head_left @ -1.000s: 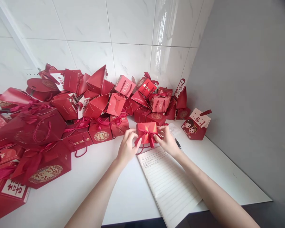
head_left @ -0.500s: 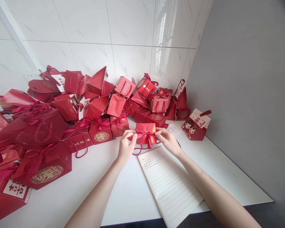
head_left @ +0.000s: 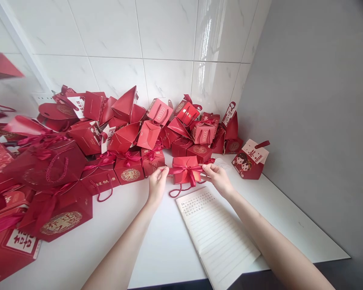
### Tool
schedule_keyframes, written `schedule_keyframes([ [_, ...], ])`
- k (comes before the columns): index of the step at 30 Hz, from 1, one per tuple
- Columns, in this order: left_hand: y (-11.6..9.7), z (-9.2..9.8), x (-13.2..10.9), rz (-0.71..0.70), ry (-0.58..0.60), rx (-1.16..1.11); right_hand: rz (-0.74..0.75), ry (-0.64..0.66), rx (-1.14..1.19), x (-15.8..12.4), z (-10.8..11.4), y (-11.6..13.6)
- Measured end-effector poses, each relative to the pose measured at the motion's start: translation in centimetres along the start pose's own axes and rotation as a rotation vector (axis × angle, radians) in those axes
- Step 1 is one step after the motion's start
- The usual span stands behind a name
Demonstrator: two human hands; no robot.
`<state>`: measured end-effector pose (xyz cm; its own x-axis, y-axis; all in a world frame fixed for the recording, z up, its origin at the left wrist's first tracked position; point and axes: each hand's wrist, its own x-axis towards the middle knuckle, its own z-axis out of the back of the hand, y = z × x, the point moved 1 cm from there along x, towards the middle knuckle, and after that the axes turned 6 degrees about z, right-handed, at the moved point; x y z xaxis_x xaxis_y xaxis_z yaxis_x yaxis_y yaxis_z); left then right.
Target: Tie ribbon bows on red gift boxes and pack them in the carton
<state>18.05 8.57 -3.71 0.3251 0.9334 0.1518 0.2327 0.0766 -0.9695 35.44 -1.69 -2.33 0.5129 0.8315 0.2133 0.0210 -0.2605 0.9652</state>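
A small red gift box (head_left: 184,163) stands on the white table just beyond the notebook. A dark pink ribbon (head_left: 190,172) is tied in a bow across it, and a twisted cord handle (head_left: 179,191) hangs at its front. At the box's left side, my left hand (head_left: 157,181) pinches one loop of the ribbon between thumb and fingers. On the right, my right hand (head_left: 217,178) has its fingertips closed on the ribbon's other side, close to the box edge. The bow's knot lies between both hands.
Many red gift boxes (head_left: 125,139) are piled along the tiled wall and down the left side. A lined notebook (head_left: 220,237) with handwriting lies in front. One pink-and-red box (head_left: 251,159) stands by the grey panel (head_left: 308,121) at right. A blurred red box (head_left: 3,66) shows at upper left.
Both hands have moved outward from the box, drawing the ribbon loops out sideways. A blurred red box has appeared at the upper left edge.
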Motion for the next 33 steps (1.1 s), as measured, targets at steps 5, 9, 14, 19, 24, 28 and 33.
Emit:
schedule_keyframes([
  [5,-0.6,0.4,0.4,-0.002,-0.095,-0.069,0.029,-0.087,0.075,0.2,0.4,0.3],
  [9,-1.3,1.6,1.3,0.004,-0.263,-0.178,0.084,-0.219,0.165,1.0,2.3,0.7],
  [14,-3.7,3.4,2.1,0.004,-0.402,-0.348,0.129,-0.349,0.282,2.3,4.9,1.7],
  [19,-8.9,3.1,3.2,-0.016,-0.397,-0.539,0.171,-0.341,0.378,3.5,4.6,4.9],
  [24,-14.1,-1.3,2.9,-0.173,-0.093,-0.583,0.248,-0.141,0.377,4.2,-0.3,9.0],
  [28,-14.9,-4.2,1.3,-0.239,0.147,-0.357,0.333,-0.018,0.307,3.3,-4.2,11.0],
  [33,-14.4,-4.1,0.2,-0.272,0.346,-0.137,0.44,0.27,0.18,1.7,-5.5,11.6],
])
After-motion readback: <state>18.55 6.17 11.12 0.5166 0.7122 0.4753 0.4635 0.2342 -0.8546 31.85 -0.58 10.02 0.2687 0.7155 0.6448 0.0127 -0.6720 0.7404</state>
